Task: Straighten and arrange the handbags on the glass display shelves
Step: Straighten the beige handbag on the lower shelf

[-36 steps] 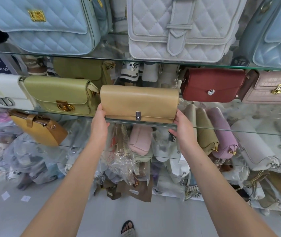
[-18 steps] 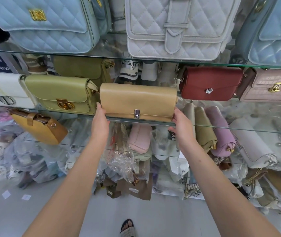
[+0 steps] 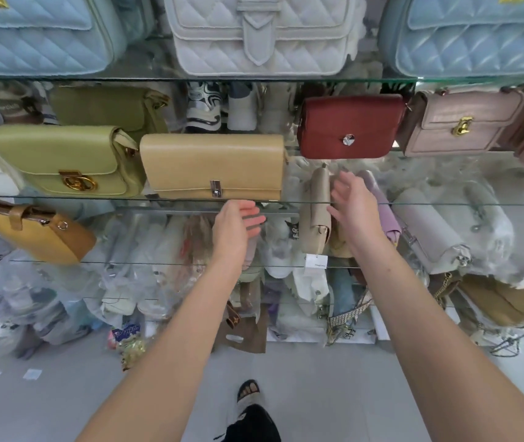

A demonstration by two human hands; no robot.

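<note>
On the middle glass shelf (image 3: 63, 197) a green handbag (image 3: 60, 159) stands at the left, its side touching the tan handbag (image 3: 213, 165), upright near the front edge. Below that edge the left hand (image 3: 238, 223) hangs with a wide, empty grip; the right hand (image 3: 354, 207), likewise spread, seems clear of the bags behind it. A red handbag (image 3: 348, 126) sits farther right.

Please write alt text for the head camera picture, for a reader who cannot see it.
Two open, empty hands, left hand and right hand, hover below a tan bag on a glass shelf. A green bag sits left of it, a red bag farther right.
</note>
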